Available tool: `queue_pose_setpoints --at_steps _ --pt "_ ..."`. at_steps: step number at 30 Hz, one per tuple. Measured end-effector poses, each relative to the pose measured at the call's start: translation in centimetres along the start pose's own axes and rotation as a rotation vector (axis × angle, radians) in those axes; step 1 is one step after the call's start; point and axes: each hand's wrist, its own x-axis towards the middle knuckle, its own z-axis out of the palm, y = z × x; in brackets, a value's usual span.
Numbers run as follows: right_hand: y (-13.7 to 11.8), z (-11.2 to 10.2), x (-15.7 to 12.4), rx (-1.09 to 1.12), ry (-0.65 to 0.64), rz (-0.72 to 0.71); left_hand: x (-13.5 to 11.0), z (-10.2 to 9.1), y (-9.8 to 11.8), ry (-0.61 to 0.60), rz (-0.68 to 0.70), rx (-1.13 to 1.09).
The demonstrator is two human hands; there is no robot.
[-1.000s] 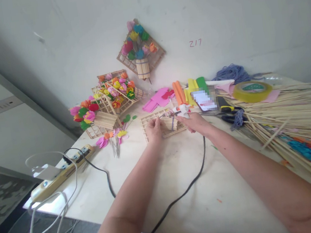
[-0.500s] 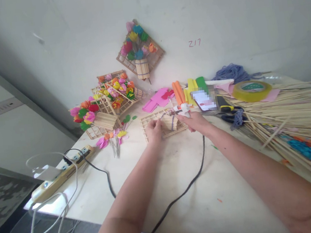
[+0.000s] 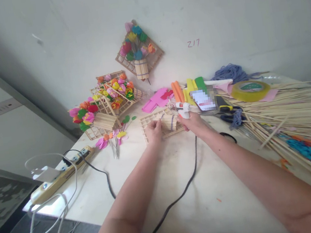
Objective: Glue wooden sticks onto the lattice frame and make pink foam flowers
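Observation:
A small basket of light sticks bound with purple string lies on a square stick lattice on the table. At its left end my left hand is closed, thumb and fingertips pinching its edge. My right hand is wrapped round a white hot glue gun just beyond the basket's right end. The gun's nozzle points left, above the lattice; whether it touches anything I cannot tell. Its black cord hangs down and runs toward my body.
Finished lattices with paper flowers stand left, another hangs on the wall. A power strip lies at the left edge. Crepe paper, a phone, tape, scissors and loose sticks spread behind and right.
The glue gun has shifted and turned slightly, showing more of its body, and my right hand has moved a little left with it. My left hand keeps its place on the basket.

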Motion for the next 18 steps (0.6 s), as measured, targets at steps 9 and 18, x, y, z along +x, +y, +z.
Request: queue_pose_setpoints --at_steps 9,18 --pt "-0.12 0.56 -0.54 -0.037 0.04 -0.028 0.13 0.05 -0.38 0.005 -0.013 0.077" --pt "-0.18 0.62 -0.81 -0.024 0.046 -0.042 -0.09 0.03 -0.24 0.001 0.013 0.121"
